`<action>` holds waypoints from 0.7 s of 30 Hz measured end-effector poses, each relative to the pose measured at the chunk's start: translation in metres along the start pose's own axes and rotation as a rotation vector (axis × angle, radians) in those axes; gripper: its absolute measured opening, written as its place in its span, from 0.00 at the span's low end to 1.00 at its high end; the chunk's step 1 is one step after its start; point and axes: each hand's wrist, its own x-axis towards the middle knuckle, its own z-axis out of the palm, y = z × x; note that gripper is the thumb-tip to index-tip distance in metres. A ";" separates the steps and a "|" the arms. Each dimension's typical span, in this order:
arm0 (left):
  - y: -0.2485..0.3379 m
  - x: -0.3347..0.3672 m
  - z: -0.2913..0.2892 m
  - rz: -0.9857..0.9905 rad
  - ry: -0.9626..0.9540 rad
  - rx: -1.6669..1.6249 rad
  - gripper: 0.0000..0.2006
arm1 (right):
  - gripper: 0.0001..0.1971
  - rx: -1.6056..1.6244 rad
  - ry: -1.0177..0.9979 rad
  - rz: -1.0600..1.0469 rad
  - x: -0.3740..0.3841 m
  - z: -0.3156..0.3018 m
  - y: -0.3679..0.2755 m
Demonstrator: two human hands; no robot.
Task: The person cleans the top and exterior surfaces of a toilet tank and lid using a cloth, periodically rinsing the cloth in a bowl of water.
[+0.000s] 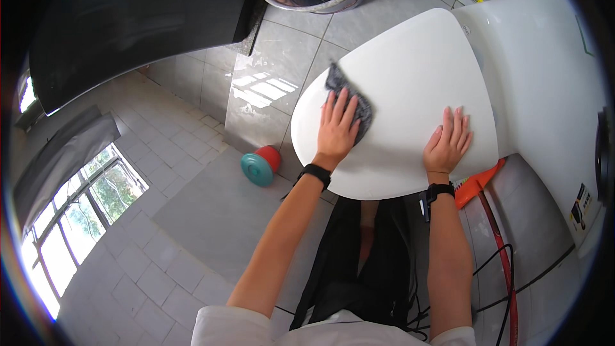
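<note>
A white toilet lid [410,70] lies closed in front of me, its rounded end toward the left. My left hand [337,129] presses a dark grey cloth [364,112] flat against the lid near that rounded end, fingers stretched over the cloth. Part of the cloth sticks out beyond the fingertips toward the lid's edge. My right hand [448,142] rests on the lid nearer the hinge side, fingers extended and holding nothing. Dark bands circle both wrists.
A bucket [314,8] stands on the tiled floor beyond the lid. A red and teal round container [261,165] sits left of the toilet. The white cistern [544,70] rises at right. An orange plastic piece [477,186] with a red handle and black cables lie by my right forearm.
</note>
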 end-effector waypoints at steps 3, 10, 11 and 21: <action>-0.028 -0.049 -0.005 -0.122 0.040 0.012 0.26 | 0.21 -0.026 -0.019 -0.002 0.001 -0.001 0.001; -0.019 -0.079 0.016 -0.457 0.281 0.085 0.26 | 0.21 -0.022 -0.008 -0.008 0.001 -0.001 -0.003; -0.014 -0.075 0.019 -0.465 0.317 0.107 0.26 | 0.21 -0.028 -0.003 -0.008 0.001 -0.001 -0.003; 0.079 -0.006 0.042 -0.214 0.170 -0.098 0.25 | 0.21 -0.016 0.004 -0.015 -0.002 0.003 -0.006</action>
